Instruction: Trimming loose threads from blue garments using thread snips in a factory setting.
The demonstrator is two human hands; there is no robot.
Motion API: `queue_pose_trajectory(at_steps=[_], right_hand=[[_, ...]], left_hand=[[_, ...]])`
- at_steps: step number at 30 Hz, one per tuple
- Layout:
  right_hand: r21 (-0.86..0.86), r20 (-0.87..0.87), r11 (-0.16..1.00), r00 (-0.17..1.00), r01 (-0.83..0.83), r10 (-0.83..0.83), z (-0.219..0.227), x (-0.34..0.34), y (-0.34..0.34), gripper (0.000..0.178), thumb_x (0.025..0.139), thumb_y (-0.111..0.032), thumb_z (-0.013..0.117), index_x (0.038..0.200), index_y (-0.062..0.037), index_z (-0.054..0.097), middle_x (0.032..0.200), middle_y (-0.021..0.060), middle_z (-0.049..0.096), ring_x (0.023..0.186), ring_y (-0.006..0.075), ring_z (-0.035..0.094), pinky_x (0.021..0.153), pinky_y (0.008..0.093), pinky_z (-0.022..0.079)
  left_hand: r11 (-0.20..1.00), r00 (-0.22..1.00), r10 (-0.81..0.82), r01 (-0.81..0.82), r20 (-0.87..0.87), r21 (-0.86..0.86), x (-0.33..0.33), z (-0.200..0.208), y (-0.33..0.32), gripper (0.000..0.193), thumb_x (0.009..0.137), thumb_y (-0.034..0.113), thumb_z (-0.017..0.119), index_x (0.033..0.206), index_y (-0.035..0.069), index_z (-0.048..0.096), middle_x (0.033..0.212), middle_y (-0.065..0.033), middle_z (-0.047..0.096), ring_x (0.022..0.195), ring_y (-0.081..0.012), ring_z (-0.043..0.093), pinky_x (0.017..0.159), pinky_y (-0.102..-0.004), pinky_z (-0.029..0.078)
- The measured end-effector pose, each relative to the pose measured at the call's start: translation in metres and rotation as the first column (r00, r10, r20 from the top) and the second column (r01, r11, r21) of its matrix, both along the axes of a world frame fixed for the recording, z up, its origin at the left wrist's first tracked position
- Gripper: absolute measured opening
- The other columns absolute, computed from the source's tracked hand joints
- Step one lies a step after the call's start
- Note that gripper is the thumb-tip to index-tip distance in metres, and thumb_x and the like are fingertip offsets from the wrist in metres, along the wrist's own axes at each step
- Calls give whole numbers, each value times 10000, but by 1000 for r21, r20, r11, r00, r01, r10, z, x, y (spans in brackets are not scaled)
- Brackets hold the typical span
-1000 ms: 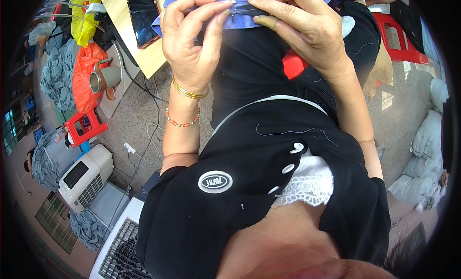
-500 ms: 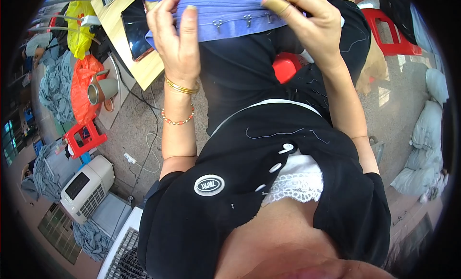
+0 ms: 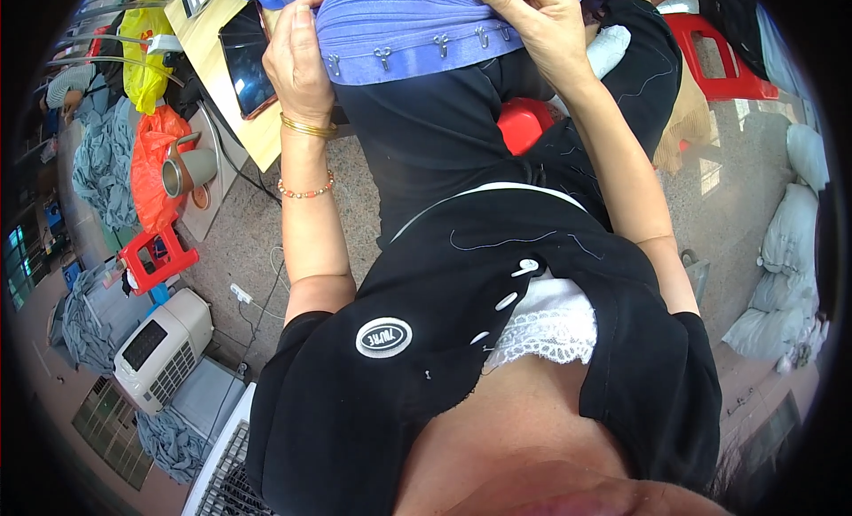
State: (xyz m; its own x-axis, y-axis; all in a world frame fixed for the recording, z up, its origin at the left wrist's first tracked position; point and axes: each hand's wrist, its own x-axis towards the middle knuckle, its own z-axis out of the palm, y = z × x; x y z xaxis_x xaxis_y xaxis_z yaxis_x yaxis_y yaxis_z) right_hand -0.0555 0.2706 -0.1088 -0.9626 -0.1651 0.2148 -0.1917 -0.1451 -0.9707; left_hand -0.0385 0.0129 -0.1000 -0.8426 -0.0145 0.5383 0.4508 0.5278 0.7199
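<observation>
Pinching one blue garment [image 3: 413, 17] showing five hooks [image 3: 441, 45], the right hand [image 3: 559, 41] is nearly closed, the left hand [image 3: 303, 72] curled, hold unclear.

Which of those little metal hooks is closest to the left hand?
The leftmost hook, beside the left hand; the others sit farther right along the cloth.

Pale wooden table [image 3: 256, 140], dark phone [image 3: 247, 62] lying on it, speckled floor [image 3: 238, 236], red stool [image 3: 742, 81]
</observation>
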Motion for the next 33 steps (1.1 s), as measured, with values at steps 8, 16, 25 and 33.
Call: queue_pose_trajectory(at_steps=[8, 16, 25, 33], right_hand=[[-170, -30, 985, 999, 11, -17, 14, -19, -6, 523, 884, -34, 778, 1371, -42, 589, 860, -76, 423, 691, 1, 436, 621, 149, 362], [-117, -55, 984, 991, -131, 125, -5, -71, -10, 38, 914, -40, 726, 936, -20, 703, 801, -76, 607, 719, 13, 517, 624, 190, 398], [169, -290, 980, 956, 104, -51, 5, -132, -37, 90, 879, -82, 739, 862, -2, 701, 717, -66, 574, 670, 23, 474, 586, 220, 373], [448, -429, 831, 895, 328, -122, -12, -134, -50, 195, 826, -195, 784, 950, -51, 740, 801, 91, 706, 696, 194, 664, 642, 322, 497]], left_hand=[[946, 979, -103, 42, 175, 322, -14, -39, -26, 583, 1083, 357, 261, 1259, -51, 638, 1121, -126, 704, 1015, -181, 657, 914, -302, 487], [988, 989, -15, -8, 146, 155, -22, -31, -19, 574, 1086, 353, 271, 1204, -47, 665, 1037, -111, 716, 940, -160, 661, 876, -281, 493], [977, 986, 64, -93, 151, 191, -34, -38, -25, 459, 1090, 313, 416, 1128, -39, 709, 980, -62, 716, 898, -116, 650, 818, -237, 492], [946, 923, 323, -321, 210, -41, -36, -21, -2, 330, 1057, 221, 464, 1061, -10, 699, 988, -119, 706, 926, -218, 653, 854, -340, 508]])
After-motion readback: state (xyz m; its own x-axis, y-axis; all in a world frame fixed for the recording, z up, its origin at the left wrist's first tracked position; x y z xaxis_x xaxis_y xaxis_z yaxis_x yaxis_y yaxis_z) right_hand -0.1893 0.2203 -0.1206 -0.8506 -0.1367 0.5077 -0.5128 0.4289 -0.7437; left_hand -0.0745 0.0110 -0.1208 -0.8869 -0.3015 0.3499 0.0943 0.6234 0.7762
